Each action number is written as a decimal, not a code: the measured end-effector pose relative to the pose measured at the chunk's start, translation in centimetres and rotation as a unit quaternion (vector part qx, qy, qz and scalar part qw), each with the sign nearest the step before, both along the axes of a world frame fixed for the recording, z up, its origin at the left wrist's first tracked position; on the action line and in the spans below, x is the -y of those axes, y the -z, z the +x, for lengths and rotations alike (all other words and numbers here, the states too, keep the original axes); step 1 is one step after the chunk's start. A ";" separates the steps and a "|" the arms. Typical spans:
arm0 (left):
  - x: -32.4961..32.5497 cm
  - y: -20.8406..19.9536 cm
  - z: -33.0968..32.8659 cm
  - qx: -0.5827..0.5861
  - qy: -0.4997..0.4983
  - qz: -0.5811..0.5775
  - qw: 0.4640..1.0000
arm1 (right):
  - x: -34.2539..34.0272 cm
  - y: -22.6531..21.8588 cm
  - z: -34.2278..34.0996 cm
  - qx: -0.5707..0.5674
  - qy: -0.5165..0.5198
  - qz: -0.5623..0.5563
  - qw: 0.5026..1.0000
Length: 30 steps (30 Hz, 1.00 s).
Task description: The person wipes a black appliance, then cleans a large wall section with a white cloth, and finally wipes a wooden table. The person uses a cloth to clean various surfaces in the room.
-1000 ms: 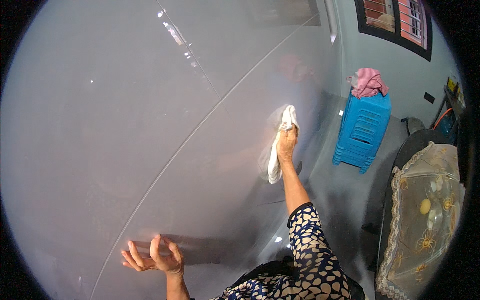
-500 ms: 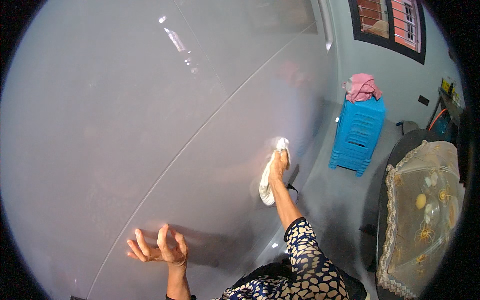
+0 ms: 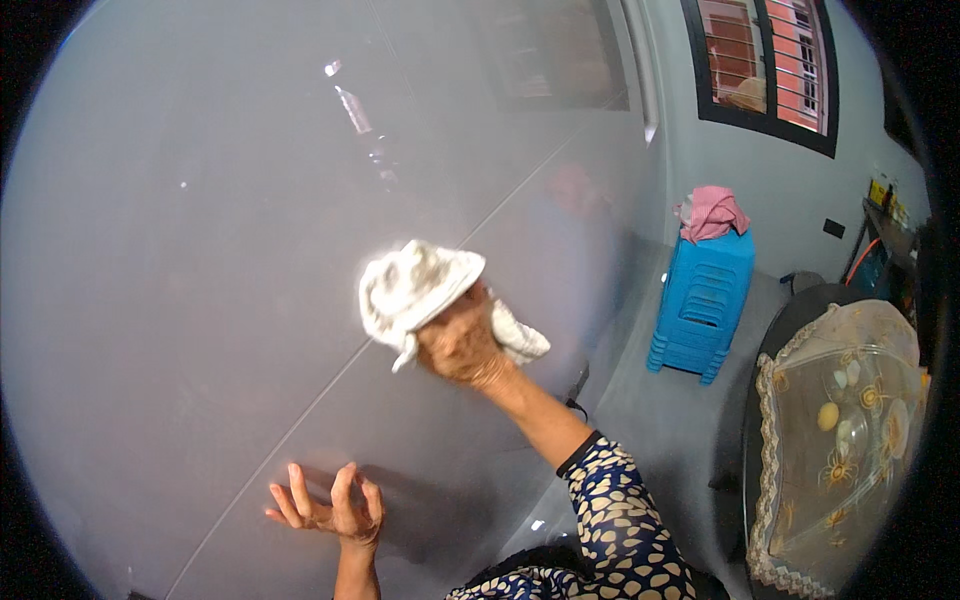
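Note:
My right hand (image 3: 460,340) is closed on a white cloth (image 3: 410,290), which is bunched under and around the fingers. The cloth lies against a large grey glossy wall panel (image 3: 250,230), over the thin seam that runs diagonally across it. Part of the cloth sticks out on the right side of the hand. My left hand (image 3: 335,510) is at the lower left, fingers apart and bent, the fingertips at the same grey surface. Nothing is in it.
A stack of blue plastic stools (image 3: 703,300) stands on the grey floor to the right, with a pink cloth (image 3: 715,212) on top. A dark table (image 3: 755,420) under a lace-edged food cover (image 3: 840,440) is at the far right. A barred window (image 3: 768,65) is at the upper right.
My right hand has swept the white cloth leftward and up across the grey panel to the seam, and the cloth has spread out more. The left hand stays nearly in place.

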<state>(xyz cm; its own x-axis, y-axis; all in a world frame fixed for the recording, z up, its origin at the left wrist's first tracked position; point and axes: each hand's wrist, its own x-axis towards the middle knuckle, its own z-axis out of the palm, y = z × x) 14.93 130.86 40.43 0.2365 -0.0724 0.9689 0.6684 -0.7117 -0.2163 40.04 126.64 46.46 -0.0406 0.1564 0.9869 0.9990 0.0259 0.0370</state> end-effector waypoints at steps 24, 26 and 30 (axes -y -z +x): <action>-0.2 0.6 -0.4 -0.005 -0.058 -0.003 0.998 | -0.7 -7.8 18.7 -0.412 -0.268 0.161 0.856; 0.0 0.4 -0.3 -0.003 -0.053 -0.006 0.999 | -0.6 -9.5 14.5 -0.397 -0.238 0.138 0.875; 0.1 0.0 0.0 0.004 -0.032 -0.014 0.999 | -1.3 -11.0 8.6 -0.318 -0.247 0.086 0.911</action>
